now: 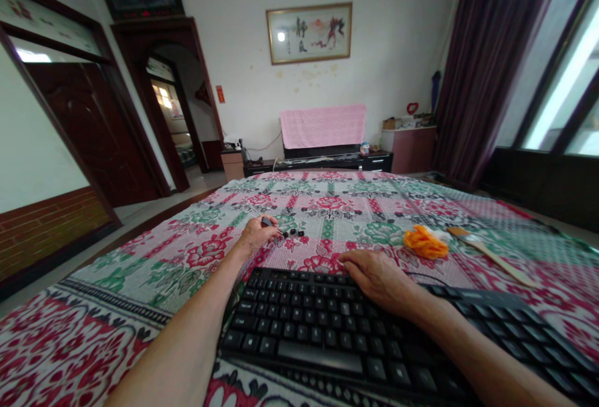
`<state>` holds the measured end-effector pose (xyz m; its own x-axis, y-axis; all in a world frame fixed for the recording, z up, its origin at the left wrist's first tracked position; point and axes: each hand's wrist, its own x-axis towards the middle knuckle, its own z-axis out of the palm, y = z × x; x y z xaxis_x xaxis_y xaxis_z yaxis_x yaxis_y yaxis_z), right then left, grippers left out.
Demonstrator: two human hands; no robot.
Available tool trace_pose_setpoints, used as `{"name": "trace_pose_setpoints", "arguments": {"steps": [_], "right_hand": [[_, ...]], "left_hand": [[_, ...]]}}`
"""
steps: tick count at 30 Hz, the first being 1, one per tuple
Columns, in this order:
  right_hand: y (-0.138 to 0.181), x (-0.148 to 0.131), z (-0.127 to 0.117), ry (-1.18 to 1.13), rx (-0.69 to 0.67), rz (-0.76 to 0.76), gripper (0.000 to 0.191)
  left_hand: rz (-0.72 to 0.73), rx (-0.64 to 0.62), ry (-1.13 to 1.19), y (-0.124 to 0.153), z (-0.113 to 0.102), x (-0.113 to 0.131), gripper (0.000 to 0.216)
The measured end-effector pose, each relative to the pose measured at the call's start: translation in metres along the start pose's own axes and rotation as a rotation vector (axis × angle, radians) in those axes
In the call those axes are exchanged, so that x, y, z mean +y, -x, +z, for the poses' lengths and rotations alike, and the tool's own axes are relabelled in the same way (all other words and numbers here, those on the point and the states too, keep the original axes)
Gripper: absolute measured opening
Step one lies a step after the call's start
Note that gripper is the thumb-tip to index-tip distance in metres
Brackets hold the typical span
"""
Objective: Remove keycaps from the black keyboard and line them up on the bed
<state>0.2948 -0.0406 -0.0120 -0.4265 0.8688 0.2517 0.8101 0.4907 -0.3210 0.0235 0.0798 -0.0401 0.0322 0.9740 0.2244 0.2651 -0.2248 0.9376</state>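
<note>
Head: dark piece (267, 222) in left hand (256, 234), right hand (377, 276) on illegible-keyed keyboard (309, 326)

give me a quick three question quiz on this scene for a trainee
1. True or false: the right hand rests on the keyboard.
2. The left hand holds: A a small dark object; B an orange rag; C a brush.
3. Fill in: the loose black pieces lie on a cloth with a ___ pattern.
Key: 1 true; 2 A; 3 floral.
</note>
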Motion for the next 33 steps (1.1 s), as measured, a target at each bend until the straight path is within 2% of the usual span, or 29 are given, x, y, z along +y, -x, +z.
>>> {"name": "trace_pose_setpoints", "arguments": {"steps": [8, 15, 33], "right_hand": [[0.0, 0.0002, -0.0012, 0.0, -0.002, -0.007, 0.031], [0.0004, -0.0005, -0.0005, -0.008, -0.001, 0.0, 0.031], [0.0001, -0.0013, -0.0015, -0.01, -0.012, 0.002, 0.031]], "left_hand": [[0.071, 0.036, -0.098, -0.0042, 0.0009, -0.0008, 0.022], [0.105, 0.012, -0.178, -0.0048, -0.0012, 0.0007, 0.02], [0.037, -0.023, -0.121, -0.0025, 0.004, -0.0024, 0.025]]}}
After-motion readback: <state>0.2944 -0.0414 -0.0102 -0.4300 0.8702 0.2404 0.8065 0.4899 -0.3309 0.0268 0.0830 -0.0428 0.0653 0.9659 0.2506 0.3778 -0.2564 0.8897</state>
